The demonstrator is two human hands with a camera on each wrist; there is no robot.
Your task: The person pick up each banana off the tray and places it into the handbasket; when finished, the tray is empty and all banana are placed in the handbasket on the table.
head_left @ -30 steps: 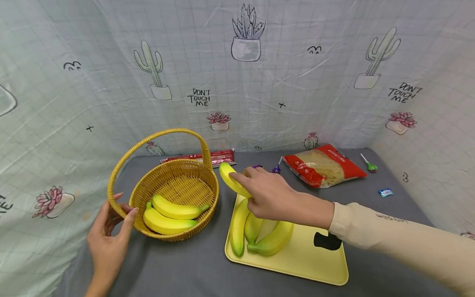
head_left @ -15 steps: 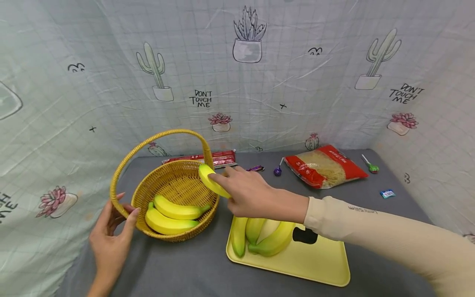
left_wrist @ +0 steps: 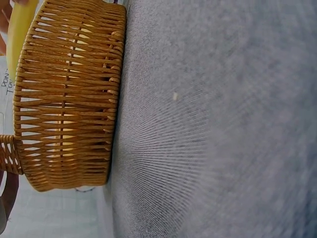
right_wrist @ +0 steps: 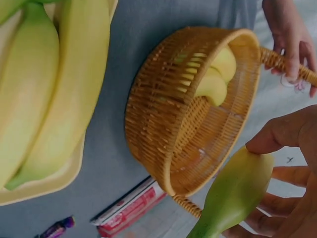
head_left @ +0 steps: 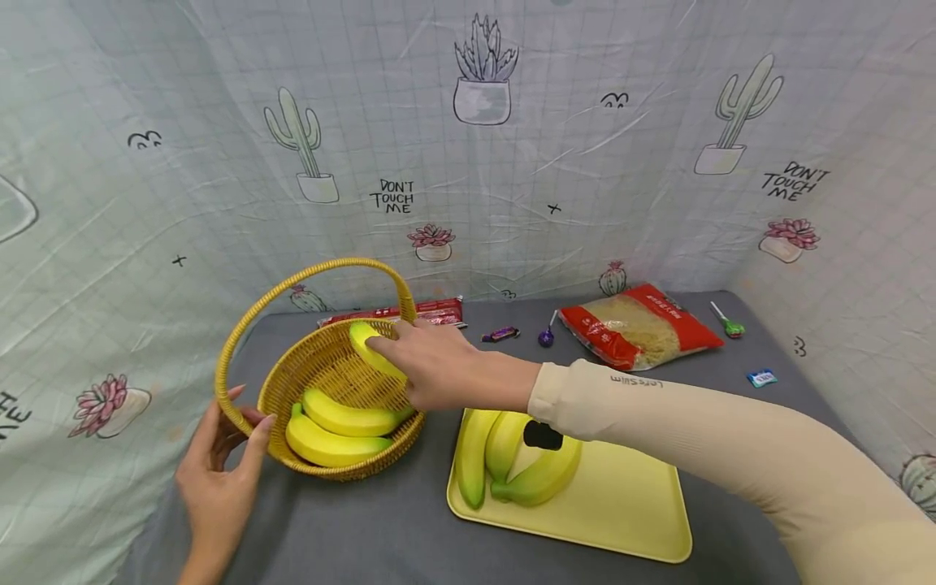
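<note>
I see 2 bananas in basket (head_left: 332, 426) already lying in the woven basket (head_left: 307, 370) at lower left of the head view, and my right hand (head_left: 439, 370) has its grip curled round a 3rd banana (head_left: 369, 345), held just over the basket's back rim, not set down yet. My left hand (head_left: 219, 479) holds the basket's near rim where the handle joins, fingers bent round it. About 3 more bananas (head_left: 512, 463) wait on the yellow tray (head_left: 629, 520) at lower middle of the counter (head_left: 380, 528), so approx half done I think.
</note>
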